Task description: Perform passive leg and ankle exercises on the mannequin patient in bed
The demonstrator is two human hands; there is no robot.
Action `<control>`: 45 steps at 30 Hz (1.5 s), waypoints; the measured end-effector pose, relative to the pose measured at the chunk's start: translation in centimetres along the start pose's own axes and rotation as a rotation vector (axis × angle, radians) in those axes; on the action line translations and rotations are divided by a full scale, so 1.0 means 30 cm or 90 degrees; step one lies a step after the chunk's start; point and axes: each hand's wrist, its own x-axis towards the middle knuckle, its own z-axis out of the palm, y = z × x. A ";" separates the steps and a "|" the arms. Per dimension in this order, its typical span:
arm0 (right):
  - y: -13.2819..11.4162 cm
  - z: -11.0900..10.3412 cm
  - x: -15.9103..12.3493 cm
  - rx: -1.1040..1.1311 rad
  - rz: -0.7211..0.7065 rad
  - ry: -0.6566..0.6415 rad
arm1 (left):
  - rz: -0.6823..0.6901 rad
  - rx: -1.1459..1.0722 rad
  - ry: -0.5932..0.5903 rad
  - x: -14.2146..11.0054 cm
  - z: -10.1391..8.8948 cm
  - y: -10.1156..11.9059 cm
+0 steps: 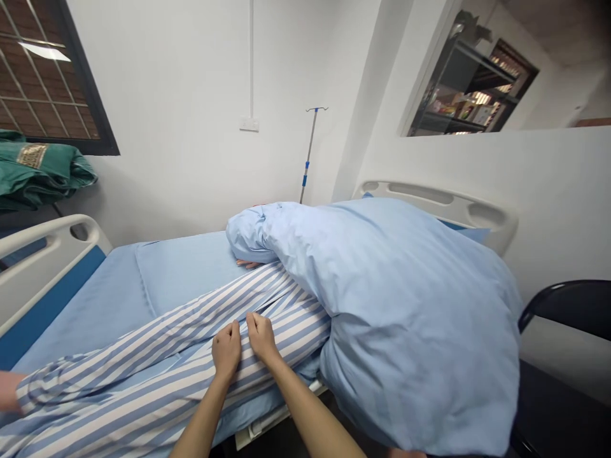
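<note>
My left hand (227, 350) and my right hand (261, 337) are both curled into fists, side by side. They rest on, or just over, the thigh of blue-and-white striped trousers (143, 404); I see nothing held in either. The trousers are on a figure lying on the bed, legs stretched towards the left. A bare ankle (8, 391) shows at the left edge. Bunched over the figure's upper body is a light blue quilt (391, 286), which hides it. Fingers of the figure's hand (248, 263) peek out below the quilt's far fold.
The bed has a light blue sheet (186, 261), a footboard (52, 254) at left and a headboard (429, 196) at right. Behind it stands an IV pole (310, 152). A black chair (573, 312) is close at the right. Green folded fabric (42, 168) lies by the window.
</note>
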 end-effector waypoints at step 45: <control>0.066 -0.126 0.050 0.112 0.025 0.052 | -0.114 -0.287 0.028 0.064 0.188 0.179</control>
